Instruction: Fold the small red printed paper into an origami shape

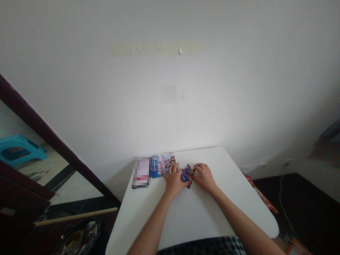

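Observation:
A small folded piece of glossy blue printed paper is between my two hands above the white table. Its upper end comes to a point. My left hand holds it from the left, thumb along its lower edge, while the other fingers spread toward a flat blue leaflet. From the right, my right hand pinches the folded paper's edge with curled fingertips. The leaflet lies at the back of the table, showing pink lettering and small figures, its right part partly behind my left fingers.
The white table stands against a pale wall. A phone-like item with a blurred screen lies at its back left corner. Left are a dark-framed mirror and a bin. A cable hangs at right.

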Tool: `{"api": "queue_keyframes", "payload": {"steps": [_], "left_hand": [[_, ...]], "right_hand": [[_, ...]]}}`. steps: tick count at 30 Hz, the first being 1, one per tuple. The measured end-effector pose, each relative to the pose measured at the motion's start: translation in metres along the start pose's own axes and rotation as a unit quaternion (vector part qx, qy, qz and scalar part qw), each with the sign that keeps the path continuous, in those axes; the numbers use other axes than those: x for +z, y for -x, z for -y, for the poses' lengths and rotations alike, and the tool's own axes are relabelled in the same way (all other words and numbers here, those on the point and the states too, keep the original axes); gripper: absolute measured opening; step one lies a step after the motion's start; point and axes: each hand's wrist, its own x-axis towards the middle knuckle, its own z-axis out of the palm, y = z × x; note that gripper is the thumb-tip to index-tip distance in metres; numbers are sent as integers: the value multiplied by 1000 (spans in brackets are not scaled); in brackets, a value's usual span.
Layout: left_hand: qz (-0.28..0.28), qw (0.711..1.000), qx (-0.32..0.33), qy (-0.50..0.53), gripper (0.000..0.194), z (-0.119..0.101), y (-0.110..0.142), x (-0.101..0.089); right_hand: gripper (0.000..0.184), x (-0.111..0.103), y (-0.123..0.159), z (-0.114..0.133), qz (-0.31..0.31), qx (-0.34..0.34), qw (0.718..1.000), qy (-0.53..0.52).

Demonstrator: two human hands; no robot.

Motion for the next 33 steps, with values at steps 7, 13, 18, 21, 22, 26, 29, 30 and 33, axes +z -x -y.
{"api": "queue_keyframes", "payload": {"steps": [7, 13, 18, 21, 22, 26, 29, 30, 33], "left_hand": [[0, 1000, -7, 8, 57, 2, 0, 0], [13, 1000, -17, 8, 56, -3, 1, -5], [13, 1000, -15, 8, 57, -1, 0, -4], [18, 1000, -17, 8, 60, 0, -1, -3], [19, 1000, -17, 9, 61, 0, -1, -3], [24, 999, -17, 12, 63, 0, -1, -4], [25, 999, -13, 16, 63, 0, 0, -5], [23, 1000, -10, 17, 63, 0, 0, -6], [19, 1000, -4, 21, 63, 0, 1, -7]], "right_hand": [[16, 0, -6, -17, 14, -15, 1000, -22], [10, -3, -9, -22, 27, -23, 999, -25], [11, -2, -7, -21, 6, -39, 999, -20], [12, -1, -5, -17, -3, -47, 999, -6], [11, -2, -4, -15, -6, -48, 999, 0], [9, -3, -1, -8, -10, -54, 998, 15], [7, -4, 0, -6, -6, -54, 998, 12], [7, -4, 0, -6, -3, -52, 999, 9], [7, -3, -1, -8, 6, -42, 999, -2]]}}
